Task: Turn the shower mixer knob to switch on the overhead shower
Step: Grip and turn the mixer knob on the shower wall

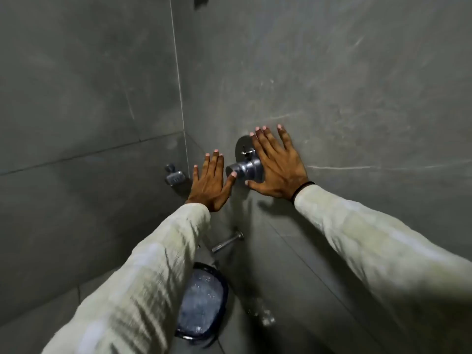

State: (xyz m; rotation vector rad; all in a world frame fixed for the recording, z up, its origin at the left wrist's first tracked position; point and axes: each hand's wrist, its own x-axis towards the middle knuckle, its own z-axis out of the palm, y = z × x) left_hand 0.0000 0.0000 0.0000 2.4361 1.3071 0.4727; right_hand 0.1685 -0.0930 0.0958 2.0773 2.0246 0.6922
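A chrome shower mixer knob (247,169) sticks out from a round plate (242,146) on the grey tiled wall, with a small cross-shaped diverter above it. My right hand (277,164) is spread flat over the knob's right side, fingers pointing up and thumb below it. My left hand (210,181) is held out with fingers apart just left of the knob, its thumb tip touching the knob's front end. Neither hand is closed around it. A dark fitting (201,0) at the top edge may be the overhead shower.
A chrome spout (227,242) projects from the wall below the knob. Under it stands a blue bucket (201,302) full of water. A metal soap holder (175,176) is fixed near the corner to the left. Both arms wear pale long sleeves.
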